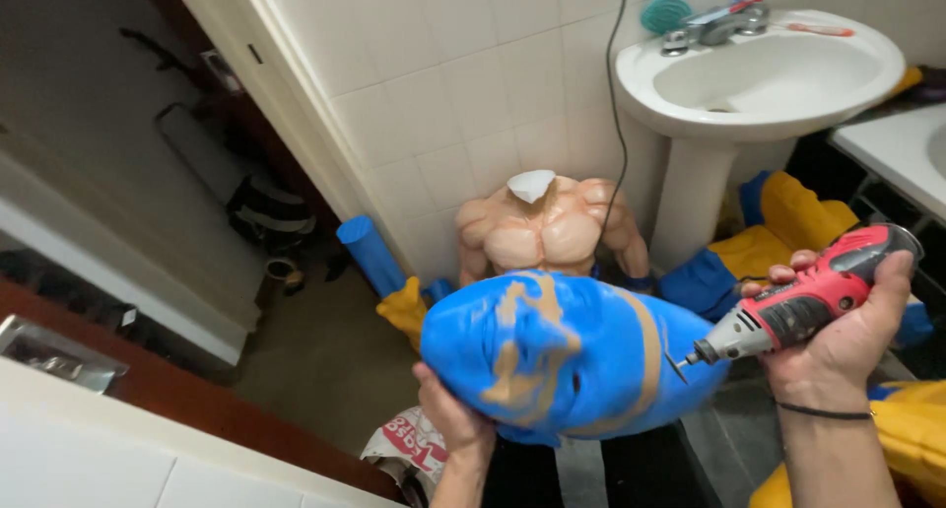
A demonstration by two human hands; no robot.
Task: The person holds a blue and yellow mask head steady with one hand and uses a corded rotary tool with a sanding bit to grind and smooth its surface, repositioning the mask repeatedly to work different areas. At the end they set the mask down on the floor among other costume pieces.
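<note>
Large rounded blue mask-like shell with tan stripes and patches (567, 355): held up at centre of the head view, above a dark floor, in front of the tiled wall. Surface glossy, tan band running down its right side.

Left hand (448, 414): cups the shell from below at its lower left edge. Palm and thumb pressed against the blue surface; the other fingers are hidden behind the shell, so cannot tell how they lie.

Right hand (847, 336): wrapped around a red and grey handheld rotary tool (803, 306), fingers curled and pressed together over the tool body, thumb underneath. Thin dark band on the wrist. Tool points left and slightly down; its small bit tip sits right at the shell's right edge, beside the tan band. Touching or just short of it: cannot tell.

Behind the shell: flesh-coloured muscular torso figure (547, 232), headless with a white neck opening, upright against the white tiled wall (463, 84). Blue cylinder (370, 252) leans to its left. Blue and yellow moulded pieces (788, 227) lie beside the white pedestal sink (759, 79) at upper right. A dark cable (616, 104) hangs down the tiles
</note>
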